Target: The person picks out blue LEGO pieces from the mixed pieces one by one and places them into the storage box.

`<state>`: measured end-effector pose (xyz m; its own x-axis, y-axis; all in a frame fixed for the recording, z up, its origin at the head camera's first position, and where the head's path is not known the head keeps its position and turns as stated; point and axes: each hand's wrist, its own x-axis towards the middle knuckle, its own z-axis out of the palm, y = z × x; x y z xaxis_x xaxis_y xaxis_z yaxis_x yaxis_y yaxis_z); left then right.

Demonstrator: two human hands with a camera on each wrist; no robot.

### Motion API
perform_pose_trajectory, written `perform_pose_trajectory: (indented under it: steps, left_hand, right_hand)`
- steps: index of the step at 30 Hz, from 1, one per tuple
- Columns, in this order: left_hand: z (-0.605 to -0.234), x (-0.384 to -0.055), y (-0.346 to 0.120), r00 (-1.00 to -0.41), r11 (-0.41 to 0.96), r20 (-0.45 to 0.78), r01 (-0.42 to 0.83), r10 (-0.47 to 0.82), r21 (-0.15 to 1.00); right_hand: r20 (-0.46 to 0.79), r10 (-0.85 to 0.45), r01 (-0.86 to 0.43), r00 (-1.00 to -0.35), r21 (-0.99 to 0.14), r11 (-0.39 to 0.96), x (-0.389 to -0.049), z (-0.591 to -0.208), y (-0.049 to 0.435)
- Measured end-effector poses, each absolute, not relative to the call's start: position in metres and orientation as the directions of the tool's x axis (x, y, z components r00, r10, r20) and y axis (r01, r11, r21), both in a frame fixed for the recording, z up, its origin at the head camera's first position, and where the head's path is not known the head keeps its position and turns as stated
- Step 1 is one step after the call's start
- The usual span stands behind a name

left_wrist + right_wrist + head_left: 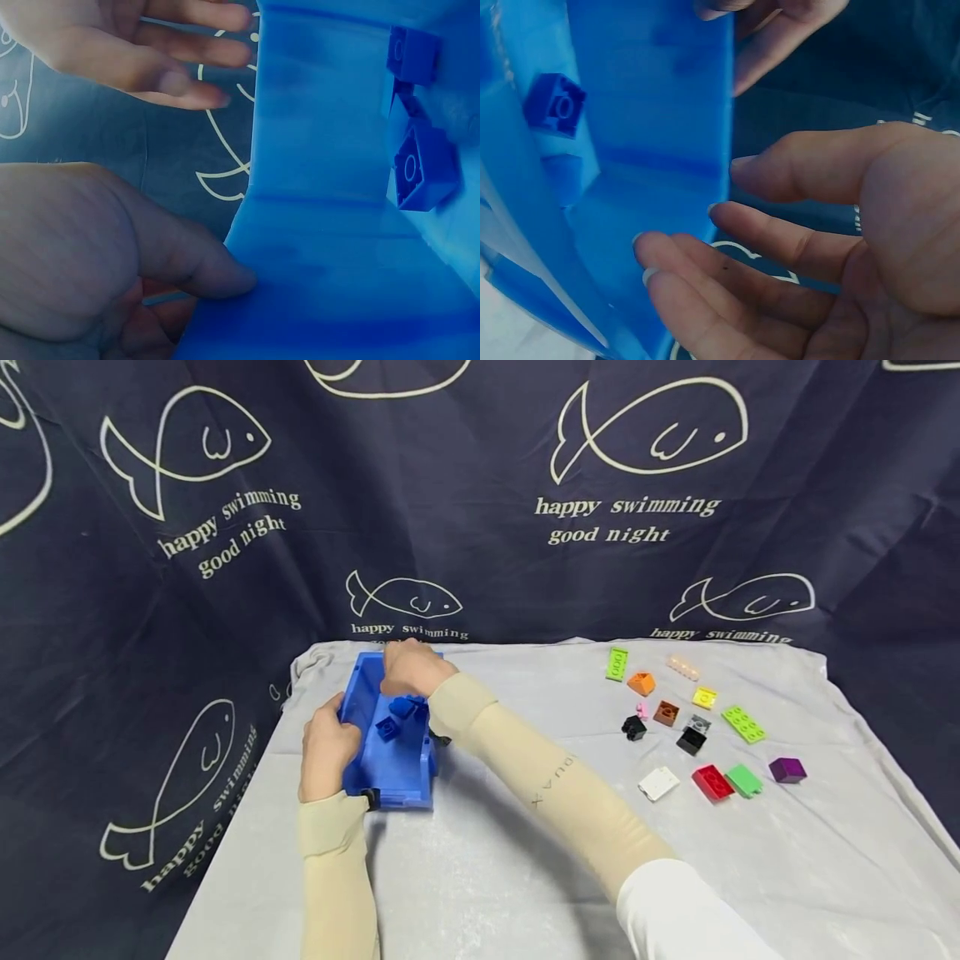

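A blue plastic bin (388,781) with high walls stands at the left of the table. My left hand (327,747) grips its left wall; in the left wrist view the thumb lies over the wall's inner face, with fingers behind the edge. At the bin's far end is my right hand (412,668). The right wrist view shows that hand (802,240) with thumb and fingers apart, loosely bent beside the rim, nothing between them. Inside the bin lie several dark blue toy bricks, including one square brick (387,728) and another (414,56) in the left wrist view.
Loose toy bricks lie spread over the right of the white-covered table (510,877): a red one (712,783), a white one (658,783), a purple one (787,769), a lime one (743,724) and others. A dark fish-print curtain (495,527) hangs behind.
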<state>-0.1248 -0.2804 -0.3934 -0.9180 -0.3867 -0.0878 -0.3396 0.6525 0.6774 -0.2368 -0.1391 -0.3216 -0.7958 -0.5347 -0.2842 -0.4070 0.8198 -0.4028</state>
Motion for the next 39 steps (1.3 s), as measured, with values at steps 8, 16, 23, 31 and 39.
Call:
perform_pose_trajectory:
  steps: [8, 16, 23, 31, 39]
  left_hand:
    - [-0.393, -0.125, -0.278, -0.919, 0.657, -0.078, -0.334, -0.387, 0.676]
    - [-0.394, -0.124, -0.277, -0.92, 0.654, -0.081, -0.333, -0.384, 0.679]
    - [-0.393, -0.123, -0.277, -0.922, 0.66, -0.074, -0.326, -0.38, 0.677]
    - [-0.39, -0.123, -0.275, -0.917, 0.657, -0.09, -0.345, -0.389, 0.67]
    - [-0.391, -0.121, -0.277, -0.917, 0.663, -0.09, -0.347, -0.389, 0.663]
  right_hand:
    - [-0.131, -0.607, -0.51, -0.784, -0.423, 0.749, -0.233, -0.304, -0.114]
    - [-0.043, -0.535, -0.461, -0.844, -0.451, 0.764, -0.221, -0.287, -0.079]
    - [0.059, -0.515, -0.471, -0.855, -0.503, 0.724, -0.201, -0.27, -0.051]
    - [0.224, -0.463, -0.509, -0.857, -0.505, 0.697, -0.184, -0.275, -0.016]
    - [0.333, -0.433, -0.546, -0.837, -0.469, 0.694, -0.166, -0.305, 0.014]
